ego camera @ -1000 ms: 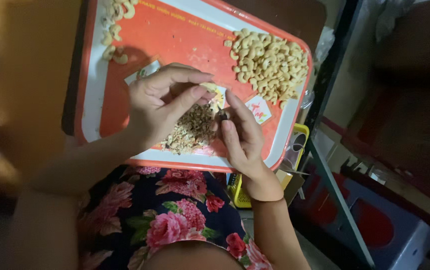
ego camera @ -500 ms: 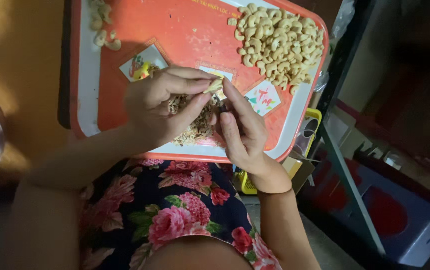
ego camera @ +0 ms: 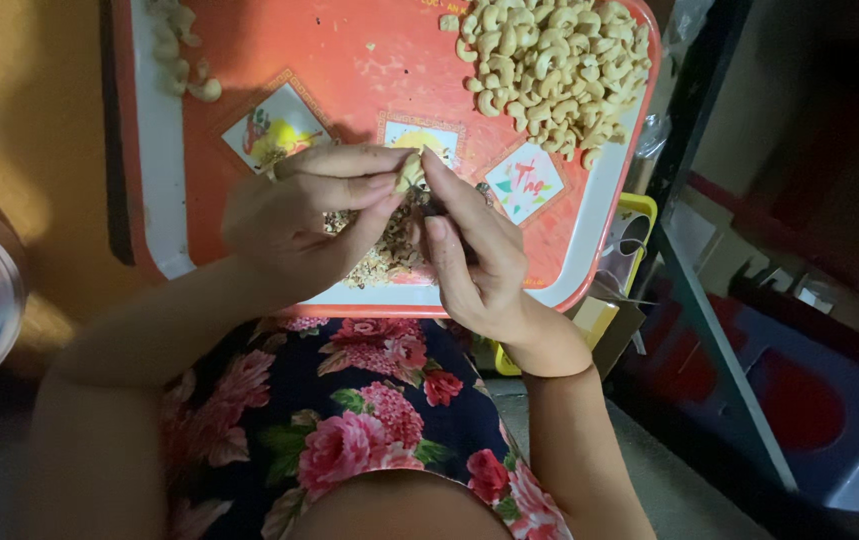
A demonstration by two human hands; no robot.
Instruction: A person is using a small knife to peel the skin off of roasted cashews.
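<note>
Pinching one pale cashew [ego camera: 409, 172] between left hand [ego camera: 294, 225] and right hand [ego camera: 474, 255] fingertips, hovering over the husk pile [ego camera: 374, 255] on the orange tray [ego camera: 349, 60], heaped peeled cashews [ego camera: 549, 65] lying well apart.

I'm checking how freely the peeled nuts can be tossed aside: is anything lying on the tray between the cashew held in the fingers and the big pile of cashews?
Nothing visible. Between the cashew in both hands and the cashew pile, only bare orange tray with printed pictures shows.
</note>
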